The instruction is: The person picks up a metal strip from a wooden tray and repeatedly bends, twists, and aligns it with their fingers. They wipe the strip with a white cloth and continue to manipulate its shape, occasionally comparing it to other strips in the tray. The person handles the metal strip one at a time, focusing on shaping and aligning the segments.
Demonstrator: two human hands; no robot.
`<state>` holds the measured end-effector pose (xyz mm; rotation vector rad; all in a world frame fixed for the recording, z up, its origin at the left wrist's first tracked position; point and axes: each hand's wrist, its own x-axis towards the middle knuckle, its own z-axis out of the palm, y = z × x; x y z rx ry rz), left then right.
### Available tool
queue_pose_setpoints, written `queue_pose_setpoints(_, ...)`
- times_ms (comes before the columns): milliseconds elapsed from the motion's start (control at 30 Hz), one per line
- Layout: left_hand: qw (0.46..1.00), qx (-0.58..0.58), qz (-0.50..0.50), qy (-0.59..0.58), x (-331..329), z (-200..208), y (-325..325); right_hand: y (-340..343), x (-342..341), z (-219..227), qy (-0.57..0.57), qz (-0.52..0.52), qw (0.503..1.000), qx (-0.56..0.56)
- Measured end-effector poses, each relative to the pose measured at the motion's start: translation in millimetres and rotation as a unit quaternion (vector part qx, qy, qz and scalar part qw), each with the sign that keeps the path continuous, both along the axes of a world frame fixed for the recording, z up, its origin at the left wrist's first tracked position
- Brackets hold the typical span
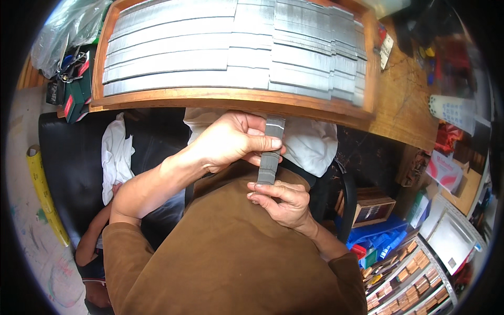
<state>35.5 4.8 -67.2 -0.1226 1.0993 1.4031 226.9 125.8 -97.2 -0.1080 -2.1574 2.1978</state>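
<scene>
Both of my hands hold one narrow column of thin dark grey, metal-looking pieces (pixel 269 161) in front of my chest, just below the table edge. My left hand (pixel 231 137) grips its upper part, with the thumb lying across the front and fingertips showing at the right side. Around the lower end, the thumb and fingers of my right hand (pixel 286 203) are closed. Just beyond my hands is a wooden tray (pixel 231 96) holding overlapping rows of flat silver-grey pieces (pixel 168 60). What the pieces are exactly, I cannot tell.
The wooden table (pixel 401 113) extends right, bearing a patterned cup (pixel 451 109). At left are a plastic bag (pixel 68 37) and a dark green box (pixel 79 97). Another person's arm (pixel 94 233) shows lower left, near a white cloth (pixel 116 152). Racks (pixel 415 278) stand lower right.
</scene>
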Motion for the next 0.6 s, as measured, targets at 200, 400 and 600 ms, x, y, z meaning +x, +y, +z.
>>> queue_pose_setpoints(200,1.0,-0.003,-0.005,-0.006,1,-1,0,10,-14,9,0.018,0.048,0.998,0.022)
queue_pose_setpoints(400,1.0,-0.006,0.001,-0.009,1,1,1,12,-9,5,0.024,0.06,0.997,0.029)
queue_pose_setpoints(600,1.0,0.005,0.018,-0.014,1,0,-4,8,-7,4,0.03,0.065,0.996,0.051)
